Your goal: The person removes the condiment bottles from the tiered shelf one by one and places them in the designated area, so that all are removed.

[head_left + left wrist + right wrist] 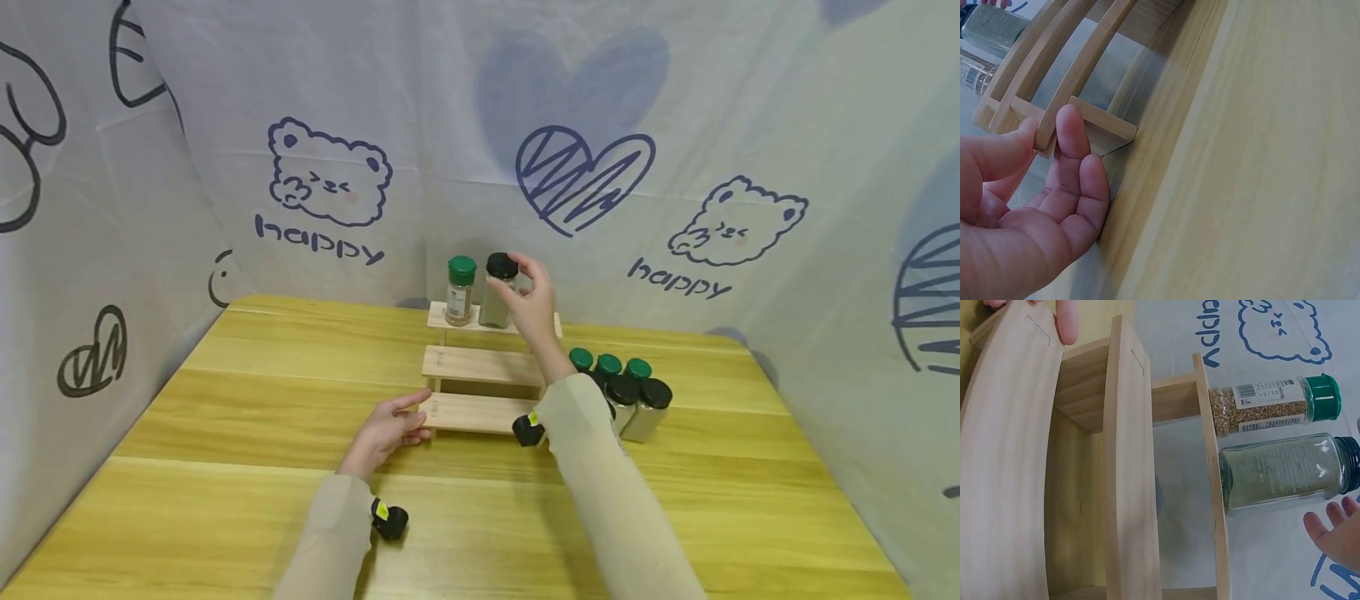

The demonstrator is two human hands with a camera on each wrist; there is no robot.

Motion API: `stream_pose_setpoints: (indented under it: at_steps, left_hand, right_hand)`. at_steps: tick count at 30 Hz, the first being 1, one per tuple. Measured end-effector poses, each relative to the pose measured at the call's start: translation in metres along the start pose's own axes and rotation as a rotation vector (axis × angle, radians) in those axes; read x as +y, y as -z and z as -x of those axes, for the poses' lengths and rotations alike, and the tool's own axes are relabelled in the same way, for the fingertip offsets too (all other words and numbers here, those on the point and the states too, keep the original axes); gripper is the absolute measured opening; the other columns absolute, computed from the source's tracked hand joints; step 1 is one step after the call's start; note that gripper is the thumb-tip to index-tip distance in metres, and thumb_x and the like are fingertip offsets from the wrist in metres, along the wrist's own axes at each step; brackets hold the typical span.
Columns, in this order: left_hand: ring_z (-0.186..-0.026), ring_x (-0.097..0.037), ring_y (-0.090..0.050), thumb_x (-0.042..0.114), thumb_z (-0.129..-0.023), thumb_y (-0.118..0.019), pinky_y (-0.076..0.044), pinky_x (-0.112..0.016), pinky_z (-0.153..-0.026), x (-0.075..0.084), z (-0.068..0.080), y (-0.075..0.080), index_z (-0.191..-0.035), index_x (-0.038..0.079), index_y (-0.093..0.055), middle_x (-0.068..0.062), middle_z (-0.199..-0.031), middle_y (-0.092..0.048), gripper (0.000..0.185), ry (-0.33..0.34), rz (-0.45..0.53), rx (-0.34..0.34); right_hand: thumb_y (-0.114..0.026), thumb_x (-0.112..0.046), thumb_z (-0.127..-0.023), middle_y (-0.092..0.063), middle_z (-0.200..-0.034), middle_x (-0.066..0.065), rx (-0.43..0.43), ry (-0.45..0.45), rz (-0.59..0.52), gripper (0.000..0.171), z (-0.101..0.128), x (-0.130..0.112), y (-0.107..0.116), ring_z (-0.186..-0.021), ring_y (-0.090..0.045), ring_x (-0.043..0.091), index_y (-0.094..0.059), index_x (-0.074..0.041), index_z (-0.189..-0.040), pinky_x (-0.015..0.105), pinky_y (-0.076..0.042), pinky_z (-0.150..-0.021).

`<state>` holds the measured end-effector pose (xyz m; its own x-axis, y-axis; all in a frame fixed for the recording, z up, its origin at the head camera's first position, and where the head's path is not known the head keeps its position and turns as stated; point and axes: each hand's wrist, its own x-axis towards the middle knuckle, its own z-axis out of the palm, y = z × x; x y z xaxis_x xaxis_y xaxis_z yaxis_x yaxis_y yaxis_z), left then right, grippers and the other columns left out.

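Resting left hand [386,431] on rack [480,364], right hand [534,308] loosely around black-capped jar [498,292].

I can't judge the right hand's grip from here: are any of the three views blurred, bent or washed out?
Head view: even soft light, sharp, edges slightly bowed; right hand at the black-capped jar on the wooden rack. Left wrist view: strong fisheye curves the slats, table grain smeared; left hand in focus. Right wrist view: rotated sideways, crisp, faint glare on the jar glass, fingertips cropped at the edge.
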<state>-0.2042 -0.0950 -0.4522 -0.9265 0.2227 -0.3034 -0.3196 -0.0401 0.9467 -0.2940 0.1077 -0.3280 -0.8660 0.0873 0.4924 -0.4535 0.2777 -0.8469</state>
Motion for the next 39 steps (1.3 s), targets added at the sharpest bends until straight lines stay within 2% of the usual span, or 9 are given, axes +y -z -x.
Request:
stream_pose_setpoints:
  at_steps: [7, 15, 21, 25, 31, 39]
  left_hand:
    - [-0.067, -0.014, -0.060, 0.001, -0.091, -0.047, -0.047, -0.028, -0.067, 0.001, 0.002, 0.001, -0.134, 0.004, -0.040, -0.008, -0.079, -0.056, 0.043, -0.008, 0.004, -0.026]
    - [-0.067, -0.015, -0.060, 0.000, -0.091, -0.048, -0.048, -0.029, -0.066, 0.000, 0.001, -0.001, -0.133, 0.004, -0.041, -0.008, -0.079, -0.056, 0.043, -0.004, 0.015, -0.016]
    - [-0.067, -0.015, -0.060, 0.000, -0.091, -0.047, -0.048, -0.029, -0.066, -0.001, 0.000, -0.002, -0.133, 0.004, -0.041, -0.008, -0.079, -0.056, 0.043, -0.004, 0.017, -0.011]
    - [-0.067, -0.015, -0.060, 0.000, -0.091, -0.047, -0.048, -0.029, -0.067, 0.000, 0.001, -0.003, -0.133, 0.005, -0.041, -0.008, -0.079, -0.056, 0.043, 0.000, 0.020, -0.009]
    - [-0.067, -0.015, -0.060, 0.000, -0.091, -0.047, -0.048, -0.029, -0.067, -0.001, 0.001, -0.002, -0.133, 0.003, -0.040, -0.007, -0.079, -0.055, 0.043, -0.007, 0.023, -0.018]
    - [-0.067, -0.014, -0.059, 0.000, -0.091, -0.048, -0.047, -0.029, -0.068, -0.001, 0.000, 0.000, -0.133, 0.004, -0.041, -0.008, -0.078, -0.055, 0.043, -0.003, 0.013, 0.004]
  right_hand:
    - [-0.066, -0.011, -0.081, -0.045, -0.123, 0.016, -0.022, -0.036, -0.005, 0.041, -0.003, -0.002, 0.003, -0.113, -0.040, 0.026, -0.054, 0.002, -0.118, 0.042, -0.037, -0.086]
    - [-0.067, -0.009, -0.081, -0.048, -0.122, 0.015, -0.050, -0.057, -0.011, 0.037, -0.003, 0.000, 0.002, -0.110, -0.042, 0.025, -0.056, 0.002, -0.114, 0.032, -0.041, -0.076]
    - [-0.066, -0.008, -0.081, -0.049, -0.120, 0.016, -0.058, -0.060, -0.010, 0.036, -0.002, 0.001, 0.000, -0.109, -0.045, 0.026, -0.053, 0.003, -0.113, 0.033, -0.041, -0.085]
    - [-0.067, -0.005, -0.080, -0.053, -0.114, 0.019, -0.023, -0.011, 0.022, 0.032, 0.000, 0.000, -0.003, -0.104, -0.048, 0.030, -0.053, 0.006, -0.106, 0.037, -0.038, -0.090]
    - [-0.068, -0.002, -0.077, -0.056, -0.105, 0.022, 0.042, 0.080, 0.038, 0.027, 0.003, 0.002, -0.007, -0.097, -0.051, 0.032, -0.055, 0.008, -0.098, 0.038, -0.040, -0.086]
    - [-0.066, -0.002, -0.079, -0.054, -0.110, 0.023, 0.106, 0.053, 0.013, 0.031, 0.007, 0.003, -0.009, -0.099, -0.051, 0.031, -0.052, 0.009, -0.104, 0.037, -0.041, -0.085]
